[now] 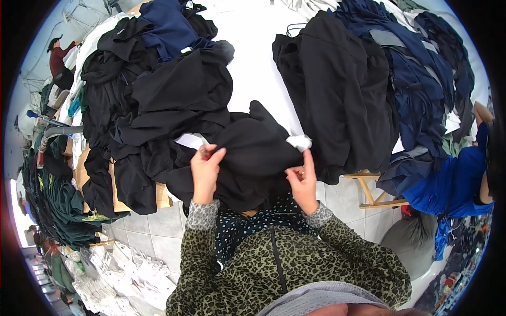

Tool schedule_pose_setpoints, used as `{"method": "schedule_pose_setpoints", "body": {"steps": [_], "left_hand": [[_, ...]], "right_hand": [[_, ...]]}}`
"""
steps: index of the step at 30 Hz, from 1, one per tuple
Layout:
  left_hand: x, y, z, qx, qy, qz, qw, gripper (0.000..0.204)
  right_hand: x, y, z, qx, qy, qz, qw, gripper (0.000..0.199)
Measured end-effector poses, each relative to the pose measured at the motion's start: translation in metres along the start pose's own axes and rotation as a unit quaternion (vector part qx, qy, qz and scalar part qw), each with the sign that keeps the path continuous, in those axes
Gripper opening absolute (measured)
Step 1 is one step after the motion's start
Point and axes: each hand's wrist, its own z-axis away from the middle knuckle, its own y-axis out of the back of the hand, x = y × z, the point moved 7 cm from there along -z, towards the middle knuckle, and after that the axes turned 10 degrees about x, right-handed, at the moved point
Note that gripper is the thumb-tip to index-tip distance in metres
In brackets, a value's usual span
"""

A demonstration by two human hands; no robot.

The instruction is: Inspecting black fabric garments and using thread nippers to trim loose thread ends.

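A black garment lies spread at the near edge of a white table, hanging over the edge toward me. My left hand pinches its cloth beside a white tag. My right hand grips the garment's right side just below another white label. Both forearms, in leopard-print sleeves, come up from the lower edge.
A heap of black and navy clothes fills the table's left. A black pile and a navy pile lie at right. A person in blue stands at far right. Dark green garments and white bundles sit lower left on the tiled floor.
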Motion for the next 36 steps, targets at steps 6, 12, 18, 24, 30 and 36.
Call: {"method": "schedule_pose_setpoints", "body": {"steps": [6, 12, 18, 24, 30, 36], "left_hand": [[-0.001, 0.064, 0.011, 0.072, 0.031, 0.202, 0.976, 0.023], [0.019, 0.053, 0.037, 0.051, -0.002, 0.171, 0.984, 0.036], [0.035, -0.046, 0.114, -0.273, -0.319, -0.14, 0.897, 0.013], [0.002, -0.065, 0.136, -0.36, -0.289, -0.128, 0.878, 0.018], [-0.01, -0.056, 0.128, -0.343, -0.341, -0.2, 0.852, 0.017], [-0.013, -0.058, 0.123, -0.33, -0.335, -0.216, 0.856, 0.017]], "right_hand": [[-0.03, 0.006, -0.013, 0.037, -0.028, -0.064, 0.997, 0.069], [-0.061, -0.012, 0.023, -0.05, 0.03, -0.051, 0.997, 0.023], [-0.061, -0.058, 0.038, -0.206, -0.349, -0.336, 0.85, 0.026], [-0.023, -0.031, 0.007, -0.064, -0.384, -0.311, 0.867, 0.018], [-0.016, -0.013, -0.006, -0.041, -0.364, -0.37, 0.854, 0.025], [-0.012, -0.004, -0.01, -0.031, -0.355, -0.437, 0.826, 0.029]]}}
